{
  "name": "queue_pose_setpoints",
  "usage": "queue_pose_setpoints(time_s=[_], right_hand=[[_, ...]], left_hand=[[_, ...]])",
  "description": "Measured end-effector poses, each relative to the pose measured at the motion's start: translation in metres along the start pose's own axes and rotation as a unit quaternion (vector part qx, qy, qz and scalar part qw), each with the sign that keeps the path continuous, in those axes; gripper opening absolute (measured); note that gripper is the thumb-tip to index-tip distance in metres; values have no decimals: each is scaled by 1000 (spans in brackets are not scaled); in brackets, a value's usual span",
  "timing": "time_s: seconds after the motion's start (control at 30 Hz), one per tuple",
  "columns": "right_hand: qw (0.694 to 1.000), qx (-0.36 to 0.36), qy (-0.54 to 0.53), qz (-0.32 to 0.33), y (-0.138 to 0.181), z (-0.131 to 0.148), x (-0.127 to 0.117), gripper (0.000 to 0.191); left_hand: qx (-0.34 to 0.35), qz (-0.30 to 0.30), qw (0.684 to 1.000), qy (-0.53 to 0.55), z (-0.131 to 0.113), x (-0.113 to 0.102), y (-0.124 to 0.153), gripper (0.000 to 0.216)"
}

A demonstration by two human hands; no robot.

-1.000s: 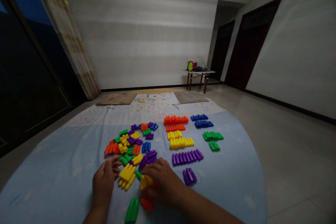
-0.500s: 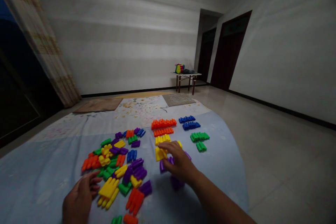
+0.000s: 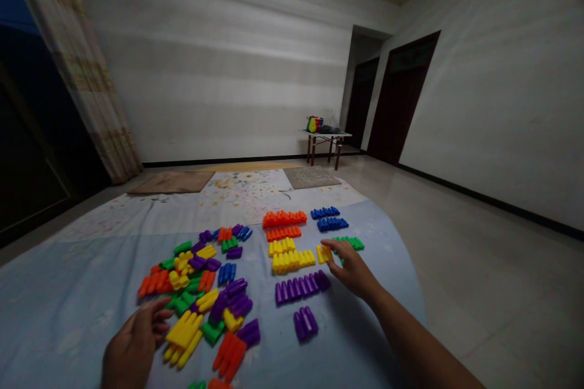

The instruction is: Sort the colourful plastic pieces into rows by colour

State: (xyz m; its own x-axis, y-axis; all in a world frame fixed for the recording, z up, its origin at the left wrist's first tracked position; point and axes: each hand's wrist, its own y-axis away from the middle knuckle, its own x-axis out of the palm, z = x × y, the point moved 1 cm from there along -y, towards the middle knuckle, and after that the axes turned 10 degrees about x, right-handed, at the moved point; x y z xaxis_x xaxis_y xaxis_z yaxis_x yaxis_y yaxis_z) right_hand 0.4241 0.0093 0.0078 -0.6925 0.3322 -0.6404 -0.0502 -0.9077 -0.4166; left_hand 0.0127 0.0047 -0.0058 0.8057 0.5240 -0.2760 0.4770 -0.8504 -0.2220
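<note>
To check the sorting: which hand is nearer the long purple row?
Right. The right hand is just right of the purple row; the left hand rests far left, beside a yellow block.

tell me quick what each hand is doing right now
Left hand: open, holds nothing, fingertips beside the big yellow block.
Right hand: fingertips at a small yellow block; grip cannot be told.

Glossy plastic blocks (image 3: 292,261) lie on a matt cloth sheet (image 3: 82,279) over polished floor (image 3: 479,267).
</note>
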Motion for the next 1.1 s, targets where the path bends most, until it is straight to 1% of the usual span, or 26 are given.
queue_pose_setpoints(time_s=[0.17, 0.37, 0.43, 0.57, 0.67, 0.83, 0.97, 1.1], right_hand=[[1000, 14, -9, 16, 5, 4, 5, 44], [997, 14, -12, 69, 14, 9, 9, 45], [997, 14, -9, 75, 13, 9, 10, 46], [997, 22, 6, 68, 3, 7, 15, 46], [998, 16, 22, 65, -9, 5, 21, 45], [995, 18, 61, 82, -25, 0, 29, 47], [991, 31, 90, 97, -31, -7, 35, 48], [990, 36, 95, 102, -38, -12, 39, 49]], left_hand=[[-1, -8, 1000, 20, 8, 0, -2, 42], [-2, -4, 1000, 16, 8, 1, -1, 42], [-6, -2, 1000, 21, 11, 1, -3, 42], [7, -1, 1000, 25, 18, 1, -7, 42], [16, 0, 1000, 19, 18, 0, -7, 42], [19, -5, 1000, 13, 13, -1, -4, 42], [25, -5, 999, 18, 16, -2, -5, 42], [24, -7, 999, 24, 17, -1, -5, 41]])
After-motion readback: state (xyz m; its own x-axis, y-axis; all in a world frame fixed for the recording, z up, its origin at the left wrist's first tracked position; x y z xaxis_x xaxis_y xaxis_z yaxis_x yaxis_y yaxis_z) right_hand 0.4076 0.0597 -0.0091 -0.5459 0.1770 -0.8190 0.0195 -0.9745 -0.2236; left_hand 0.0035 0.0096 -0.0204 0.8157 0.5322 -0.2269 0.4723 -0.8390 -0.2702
